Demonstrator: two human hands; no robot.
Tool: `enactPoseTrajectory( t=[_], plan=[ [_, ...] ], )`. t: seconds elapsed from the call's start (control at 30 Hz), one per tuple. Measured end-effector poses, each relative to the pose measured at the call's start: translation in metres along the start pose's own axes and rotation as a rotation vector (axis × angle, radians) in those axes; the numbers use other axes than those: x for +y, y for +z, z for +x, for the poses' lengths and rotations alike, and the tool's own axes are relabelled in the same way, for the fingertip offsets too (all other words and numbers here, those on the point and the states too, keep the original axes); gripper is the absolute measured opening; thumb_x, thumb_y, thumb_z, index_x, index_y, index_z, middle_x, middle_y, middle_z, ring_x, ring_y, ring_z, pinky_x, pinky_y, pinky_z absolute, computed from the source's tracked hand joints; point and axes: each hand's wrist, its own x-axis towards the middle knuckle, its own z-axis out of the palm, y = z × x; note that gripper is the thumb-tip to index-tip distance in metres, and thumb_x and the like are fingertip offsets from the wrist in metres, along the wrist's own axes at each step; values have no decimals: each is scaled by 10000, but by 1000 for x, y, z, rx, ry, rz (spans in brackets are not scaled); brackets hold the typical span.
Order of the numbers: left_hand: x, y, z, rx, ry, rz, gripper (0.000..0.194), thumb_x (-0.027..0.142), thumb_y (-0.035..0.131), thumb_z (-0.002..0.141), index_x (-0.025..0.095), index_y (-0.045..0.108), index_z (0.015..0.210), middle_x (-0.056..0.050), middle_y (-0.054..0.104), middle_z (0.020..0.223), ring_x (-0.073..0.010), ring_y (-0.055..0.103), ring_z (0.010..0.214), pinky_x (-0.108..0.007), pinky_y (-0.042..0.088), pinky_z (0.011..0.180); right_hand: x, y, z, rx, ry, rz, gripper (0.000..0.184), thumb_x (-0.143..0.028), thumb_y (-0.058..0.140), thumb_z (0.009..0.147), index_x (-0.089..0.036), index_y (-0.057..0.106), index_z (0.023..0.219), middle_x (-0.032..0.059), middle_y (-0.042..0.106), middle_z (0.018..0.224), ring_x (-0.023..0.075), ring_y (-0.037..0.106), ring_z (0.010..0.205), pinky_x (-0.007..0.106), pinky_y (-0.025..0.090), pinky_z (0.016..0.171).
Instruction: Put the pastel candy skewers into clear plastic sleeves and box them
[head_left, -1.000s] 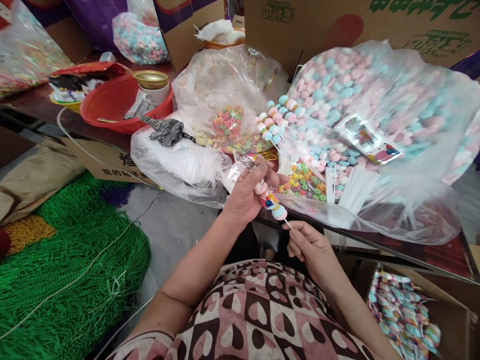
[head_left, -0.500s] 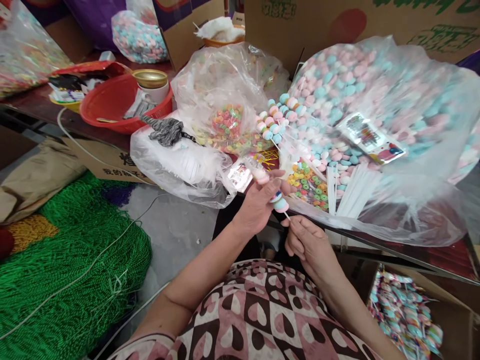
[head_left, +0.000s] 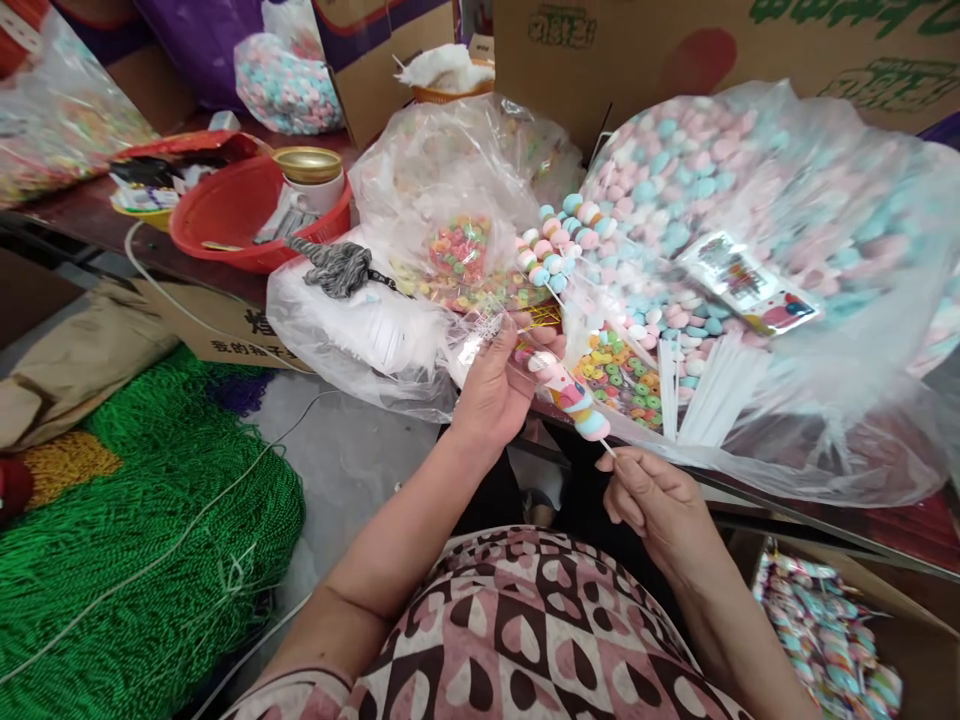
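Tabletop (head_left: 926, 528): right end cropped. Marshmallow bag (head_left: 697, 190) on it, cropped too. Left hand (head_left: 499, 395) half-curled at wrapped candy skewer (head_left: 583, 408), top end obscured, can't tell if fingers grip. Skewer's by front edge. Right hand (head_left: 651, 500) pinches stick (head_left: 608, 449), lower tip hidden.

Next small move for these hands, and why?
Probably settle the left hand around the upper end of the candy skewer: the right hand pinches the stick below, while the left lies at the top, its exact hold unclear.
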Motion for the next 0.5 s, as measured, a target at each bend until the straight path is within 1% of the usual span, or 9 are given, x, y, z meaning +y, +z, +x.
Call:
enactPoseTrajectory(
  t=[0.07,0.13,0.27,0.33,0.43,0.5],
  plan=[
    [-2,1,-2,-10,7,24,114,304,660,868,190,671,872,-13,710,730,-198,717,866,-315,539,793,0,0,1,-37,15,-8,312,-486,663,860,-175,675,845,-109,307,405,47,269,359,211,343,433],
    [-1,2,-3,7,3,55,140,324,674,854,190,678,894,-24,726,758,-211,721,888,-335,537,826,0,-2,1,-55,26,-1,320,-495,666,854,-175,672,836,-114,294,398,44,257,351,213,346,429],
    [6,2,-6,34,-71,138,288,424,626,865,176,689,997,-70,753,832,-254,721,942,-397,532,886,1,-7,0,-7,15,7,316,-491,679,843,-176,669,827,-115,289,407,42,248,358,214,352,430],
    [8,2,-6,45,-52,177,258,394,627,859,163,695,951,-78,755,831,-256,717,956,-396,531,897,2,-9,-1,11,2,-3,320,-493,679,841,-173,675,829,-113,293,408,43,252,360,216,352,432],
    [7,0,-6,69,20,218,137,288,690,811,152,691,830,-61,750,797,-225,720,906,-350,538,864,3,-8,-1,19,-5,-38,337,-507,669,842,-170,685,840,-105,310,403,51,280,364,222,352,439],
    [5,0,-5,80,49,229,129,265,731,779,145,684,781,-48,739,761,-205,720,858,-319,538,825,3,-7,0,33,-7,-81,340,-507,680,833,-170,692,874,-79,390,417,63,339,387,211,311,424]
  ],
)
